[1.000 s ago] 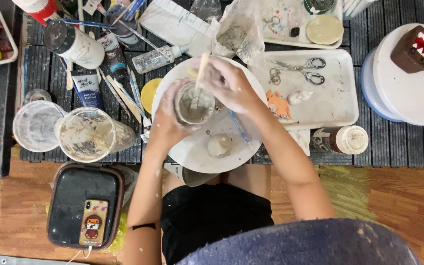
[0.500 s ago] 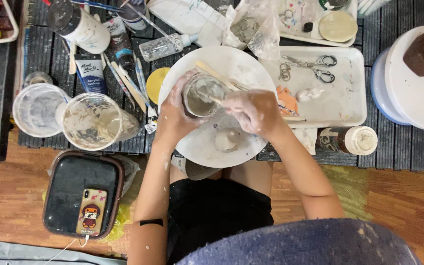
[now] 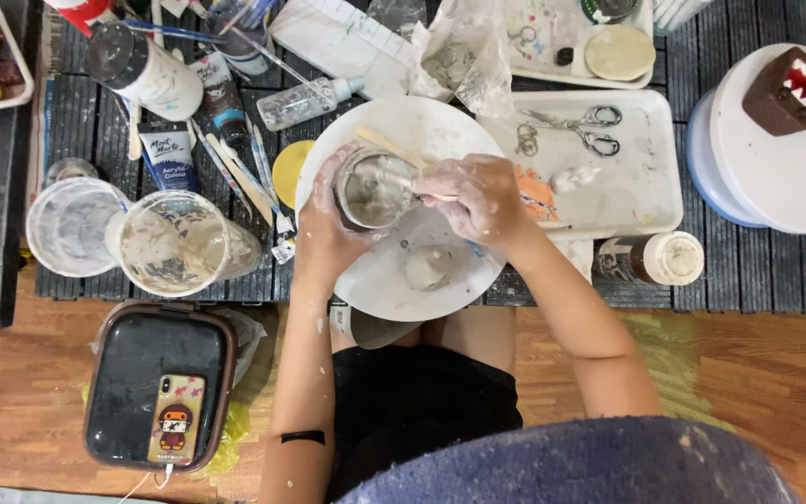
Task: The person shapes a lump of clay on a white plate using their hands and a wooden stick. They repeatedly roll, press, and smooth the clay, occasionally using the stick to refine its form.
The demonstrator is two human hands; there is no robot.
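Left hand (image 3: 328,233) wrapped round grey cup (image 3: 372,191) over white plate (image 3: 440,131). Right hand (image 3: 478,196) pinching stick (image 3: 394,149), tip hidden in paste. At ten o'clock, blue-white tube (image 3: 168,159); at three, brown jar (image 3: 650,259).

Right hand (image 3: 479,198) has swung from above the small cup (image 3: 372,189) to its right side. The wooden stick (image 3: 401,154) now lies flatter, slanting across the cup's rim.
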